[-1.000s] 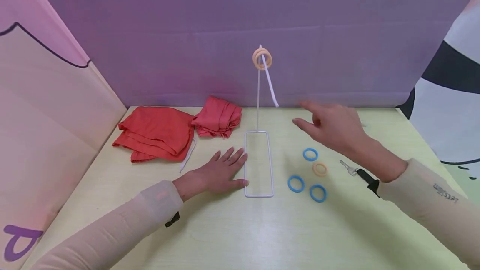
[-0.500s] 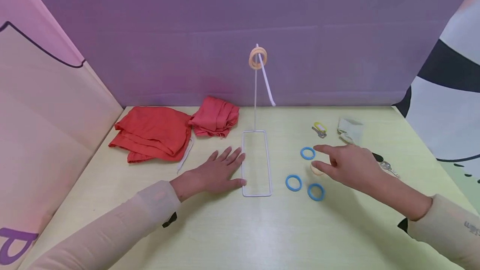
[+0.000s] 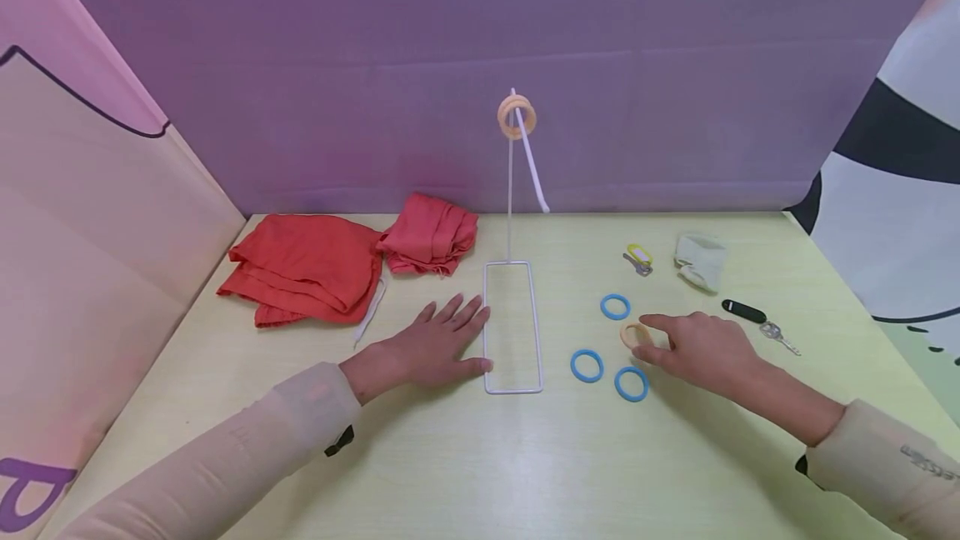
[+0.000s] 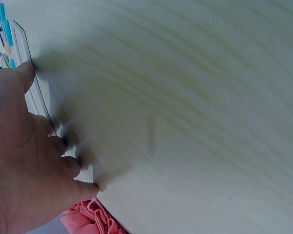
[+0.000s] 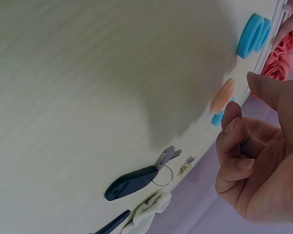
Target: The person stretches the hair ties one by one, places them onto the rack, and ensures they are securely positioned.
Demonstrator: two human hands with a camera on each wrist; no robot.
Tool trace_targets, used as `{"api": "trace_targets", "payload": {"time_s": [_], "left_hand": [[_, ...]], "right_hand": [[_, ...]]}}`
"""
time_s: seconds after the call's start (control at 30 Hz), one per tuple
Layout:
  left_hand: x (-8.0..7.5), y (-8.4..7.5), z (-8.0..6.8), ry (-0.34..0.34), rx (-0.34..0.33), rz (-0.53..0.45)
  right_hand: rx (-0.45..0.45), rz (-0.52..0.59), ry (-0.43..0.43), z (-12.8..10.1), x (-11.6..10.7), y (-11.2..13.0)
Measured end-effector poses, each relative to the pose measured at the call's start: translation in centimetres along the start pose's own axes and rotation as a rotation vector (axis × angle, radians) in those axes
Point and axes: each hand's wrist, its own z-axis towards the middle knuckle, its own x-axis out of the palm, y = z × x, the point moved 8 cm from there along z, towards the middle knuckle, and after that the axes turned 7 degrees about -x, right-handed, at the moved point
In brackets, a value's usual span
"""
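My left hand [image 3: 467,338] lies flat on the table, fingers straight, its thumb and fingertips against the left edge of a white wire stand [image 3: 539,332]. The left wrist view shows this hand [image 4: 24,146] beside the wire base [image 4: 36,92]. Two orange rings [image 3: 517,117] hang at the top of the stand's pole. My right hand [image 3: 643,337] is down on the table, where thumb and index finger pinch an orange ring [image 3: 632,333] that lies there. In the right wrist view, the curled fingers [image 5: 232,114] are at that ring [image 5: 223,96]. Three blue rings [image 3: 615,306] [image 3: 587,366] [image 3: 632,383] lie around it.
Two red cloths [image 3: 303,265] [image 3: 431,236] and a white string [image 3: 372,311] lie at the back left. At the back right are a yellow clip [image 3: 639,256], a pale cloth [image 3: 700,261] and a black fob with keys [image 3: 745,312]. A purple backdrop closes the far edge.
My right hand came down from near the stand's pole to the rings and closed thumb and index finger on the orange ring. The left hand has stayed flat by the stand.
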Motion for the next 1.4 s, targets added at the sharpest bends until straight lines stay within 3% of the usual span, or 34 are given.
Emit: {"api": "trace_targets", "payload": {"time_s": [0.37, 0.7, 1.4], "left_hand": [[0.1, 0.1, 0.1, 0.002, -0.005, 0.006], [0.1, 0.1, 0.0, 0.002, 0.0, 0.002], [0.1, 0.1, 0.0, 0.004, -0.004, 0.003]], "right_hand": [[-0.016, -0.013, -0.013, 0.7, 1.1, -0.6], [0.011, -0.004, 0.036, 1.3, 1.5, -0.9], [-0.067, 0.014, -0.151, 1.4, 0.6, 0.0]]}}
